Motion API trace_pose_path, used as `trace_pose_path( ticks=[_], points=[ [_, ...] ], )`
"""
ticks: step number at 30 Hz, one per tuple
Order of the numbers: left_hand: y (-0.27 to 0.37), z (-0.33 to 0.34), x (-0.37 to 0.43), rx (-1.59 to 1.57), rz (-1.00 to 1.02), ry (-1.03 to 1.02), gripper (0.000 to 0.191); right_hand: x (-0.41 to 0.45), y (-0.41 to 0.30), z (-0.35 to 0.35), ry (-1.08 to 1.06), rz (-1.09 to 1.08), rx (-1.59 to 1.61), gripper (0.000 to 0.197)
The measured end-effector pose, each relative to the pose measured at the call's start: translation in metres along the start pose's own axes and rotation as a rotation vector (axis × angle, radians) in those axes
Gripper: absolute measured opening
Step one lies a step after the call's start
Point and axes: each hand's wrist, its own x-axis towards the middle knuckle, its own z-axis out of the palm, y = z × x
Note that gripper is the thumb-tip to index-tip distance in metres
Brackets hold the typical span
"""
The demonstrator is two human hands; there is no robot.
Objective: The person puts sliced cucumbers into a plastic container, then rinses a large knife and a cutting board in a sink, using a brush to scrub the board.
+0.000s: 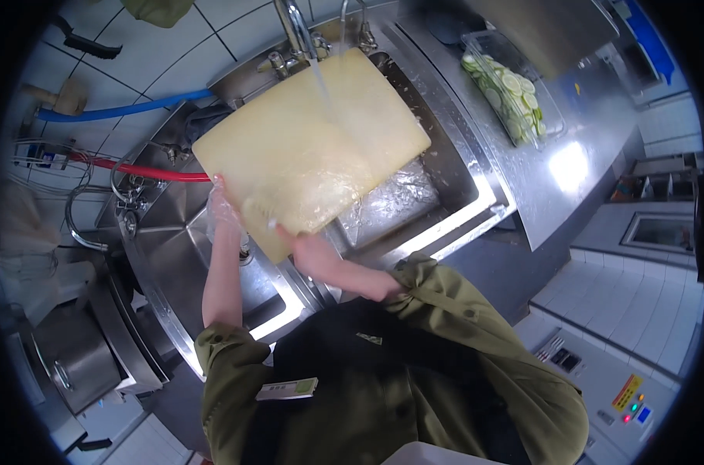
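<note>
A large yellowish cutting board (317, 139) lies tilted across the double sink, wet and shiny on its near part. My left hand (224, 210), in a clear plastic glove, grips the board's left edge. Low on the board, my right hand (316, 254) is curled round a small pale scrubbing tool (260, 208); blur hides its exact shape. Water runs onto the board from the chrome faucet (297, 29) at the back. The right steel basin (398, 197) shows partly beneath the board, with small scraps along its wall.
The left basin (172, 250) adjoins on the left. Red (154, 170) and blue hoses (125, 108) run along the tiled wall. On the right counter (584, 203) stands a clear container (552, 110) of sliced limes. A black brush (93, 46) hangs at upper left.
</note>
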Motion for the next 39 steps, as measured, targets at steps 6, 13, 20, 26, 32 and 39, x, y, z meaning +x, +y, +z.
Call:
trace_pose_path(
  ticks=[6,13,20,26,32,39],
  points=[
    [0.008,-0.011,0.009,0.084,0.028,-0.134,0.052,-0.03,0.126,-0.059,-0.019,0.432,-0.195,0.049],
    [0.034,0.013,-0.007,0.216,0.051,-0.039,0.05,-0.041,0.044,-0.004,0.142,0.104,-0.163,0.061],
    [0.036,0.02,-0.009,0.316,0.173,0.061,0.046,-0.049,0.106,-0.033,0.266,0.466,-0.048,0.048],
    [0.039,0.013,-0.007,0.217,0.189,-0.014,0.053,-0.043,0.127,-0.038,0.317,0.436,-0.104,0.052],
    [0.036,0.012,0.008,0.41,0.19,0.098,0.05,-0.04,0.11,0.018,0.786,0.189,-0.057,0.045],
    [0.037,0.005,0.025,0.345,0.166,0.071,0.048,-0.062,0.167,-0.032,0.449,0.59,-0.016,0.044]
  ],
)
